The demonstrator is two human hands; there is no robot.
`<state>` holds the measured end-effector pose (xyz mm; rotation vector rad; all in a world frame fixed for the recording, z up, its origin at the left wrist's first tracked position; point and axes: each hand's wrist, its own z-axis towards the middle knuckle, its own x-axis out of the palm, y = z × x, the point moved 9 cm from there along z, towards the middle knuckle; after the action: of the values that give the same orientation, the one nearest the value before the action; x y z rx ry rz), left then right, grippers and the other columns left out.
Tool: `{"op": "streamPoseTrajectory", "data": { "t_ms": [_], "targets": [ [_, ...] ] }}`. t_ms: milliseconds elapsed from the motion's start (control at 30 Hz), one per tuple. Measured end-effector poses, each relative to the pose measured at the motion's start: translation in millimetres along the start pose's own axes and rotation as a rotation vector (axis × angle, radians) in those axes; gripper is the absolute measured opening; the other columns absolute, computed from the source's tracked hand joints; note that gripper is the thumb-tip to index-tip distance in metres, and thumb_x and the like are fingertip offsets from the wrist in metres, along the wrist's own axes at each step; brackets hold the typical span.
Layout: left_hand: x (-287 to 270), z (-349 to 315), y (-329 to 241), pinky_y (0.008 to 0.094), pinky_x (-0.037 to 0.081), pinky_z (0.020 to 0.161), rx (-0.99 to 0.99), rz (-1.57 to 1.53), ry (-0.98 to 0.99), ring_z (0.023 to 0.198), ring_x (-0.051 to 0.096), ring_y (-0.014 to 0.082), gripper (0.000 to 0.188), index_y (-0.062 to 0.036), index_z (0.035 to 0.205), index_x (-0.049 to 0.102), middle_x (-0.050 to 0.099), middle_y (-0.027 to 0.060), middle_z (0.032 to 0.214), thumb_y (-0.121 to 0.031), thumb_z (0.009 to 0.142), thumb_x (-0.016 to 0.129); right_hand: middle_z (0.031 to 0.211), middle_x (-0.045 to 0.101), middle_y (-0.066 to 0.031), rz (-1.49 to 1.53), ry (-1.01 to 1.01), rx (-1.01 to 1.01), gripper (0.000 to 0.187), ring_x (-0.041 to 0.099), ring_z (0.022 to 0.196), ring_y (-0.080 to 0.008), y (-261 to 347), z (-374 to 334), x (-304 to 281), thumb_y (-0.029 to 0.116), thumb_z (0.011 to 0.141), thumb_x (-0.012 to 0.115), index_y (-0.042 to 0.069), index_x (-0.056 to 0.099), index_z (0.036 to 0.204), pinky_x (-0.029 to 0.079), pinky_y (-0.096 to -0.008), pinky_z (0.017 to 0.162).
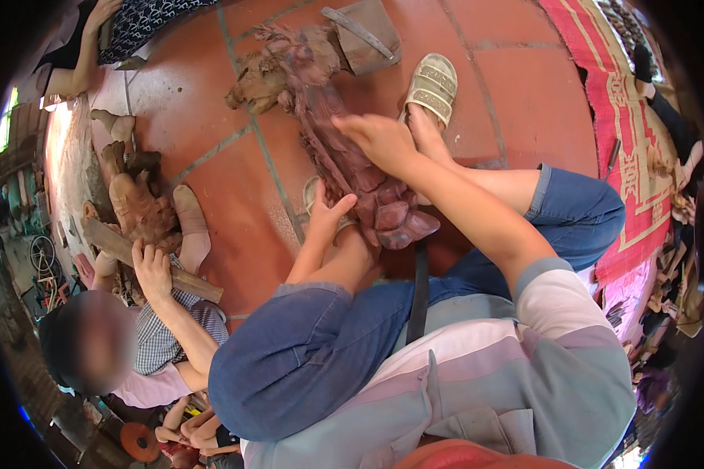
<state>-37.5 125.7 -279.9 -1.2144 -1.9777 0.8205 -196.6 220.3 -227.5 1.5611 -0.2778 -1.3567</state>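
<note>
- Carved wooden figure (332, 129), reddish-brown: set slantwise between the person's lower legs, above the tiled floor; broad, lobed end toward the body, finely cut end away.
- Handling, as judged: stiff and fairly heavy, dense hardwood by its look; smooth faces perhaps a little slippery; thin projections at the far end likely fragile.
- Hold, as judged: best by the thick lobed end and the solid middle, clear of the fine tips.
- Left hand (326, 224): grasping the figure's left edge near the lobed end, thumb uppermost; remaining fingers largely hidden.
- Right hand (382, 143): unclenched, fingers extended across the figure's middle; whether they press on it cannot be told.
- Rough brown wood piece (256, 84): at the far end, beside the figure.
- Squared block (379, 55): beyond, with a flat bar (357, 33) on top.
- Tiled floor (219, 187): terracotta colour.
- Patterned red mat (602, 86): right side.
- Co-worker's hand (152, 270): left side, on a wooden board (192, 285).
</note>
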Motion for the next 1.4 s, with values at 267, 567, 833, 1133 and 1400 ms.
{"op": "streamPoseTrajectory", "data": {
  "t_ms": [267, 567, 833, 1133, 1400],
  "targets": [
    [-2.1, 4.4, 4.6, 0.0323, 0.032, 0.106, 0.028, -0.009, -0.025, 0.127, 0.040, 0.0228, 0.090, 0.0058, 0.143, 0.019, 0.039, 0.0159, 0.139, -0.018, 0.078, 0.076, 0.082, 0.065, -0.0067, 0.107, -0.163, -0.013, 0.019, 0.063, 0.073, -0.0288, 1.2, 43.8, -11.2, 0.030, 0.090, 0.057, 0.022, 0.069, 0.102, 0.049, -0.0411, 0.065],
    [-1.0, -2.3, 0.6, 0.0331, 0.032, 0.107, -0.017, -0.063, -0.024, 0.127, 0.040, 0.0226, 0.088, 0.0023, 0.143, 0.019, 0.039, 0.0149, 0.138, -0.015, 0.078, 0.076, 0.083, 0.065, -0.0076, 0.091, 0.020, 0.022, 0.018, 0.063, 0.077, -0.0304, -12.2, -24.0, 3.2, 0.029, 0.091, 0.056, 0.021, 0.068, 0.102, 0.049, -0.0413, 0.064],
    [-3.8, 3.4, 5.1, 0.0331, 0.031, 0.108, -0.026, -0.066, 0.002, 0.129, 0.039, 0.0235, 0.087, 0.0024, 0.143, 0.019, 0.038, 0.0151, 0.139, -0.013, 0.078, 0.076, 0.082, 0.066, -0.0071, 0.084, -0.082, 0.044, 0.020, 0.064, 0.074, -0.0300, -0.4, 41.5, -2.4, 0.032, 0.091, 0.057, 0.024, 0.067, 0.106, 0.050, -0.0405, 0.061],
    [-10.3, 2.4, 16.7, 0.0330, 0.031, 0.108, -0.032, -0.027, -0.031, 0.128, 0.039, 0.0228, 0.089, 0.0034, 0.144, 0.017, 0.038, 0.0152, 0.139, -0.013, 0.078, 0.075, 0.092, 0.066, -0.0134, 0.046, -0.015, 0.171, 0.021, 0.064, 0.083, -0.0323, 6.0, 51.5, -2.0, 0.030, 0.092, 0.056, 0.019, 0.068, 0.105, 0.049, -0.0391, 0.066],
    [1.3, -1.4, 0.7, 0.0335, 0.031, 0.108, -0.014, -0.077, -0.013, 0.129, 0.039, 0.0237, 0.093, 0.0041, 0.143, 0.018, 0.038, 0.0162, 0.139, -0.018, 0.076, 0.078, 0.079, 0.065, -0.0134, 0.099, 0.022, 0.012, 0.022, 0.062, 0.074, -0.0357, -4.1, -10.1, 7.9, 0.036, 0.092, 0.054, 0.022, 0.067, 0.104, 0.048, -0.0452, 0.061]
  ]
}}
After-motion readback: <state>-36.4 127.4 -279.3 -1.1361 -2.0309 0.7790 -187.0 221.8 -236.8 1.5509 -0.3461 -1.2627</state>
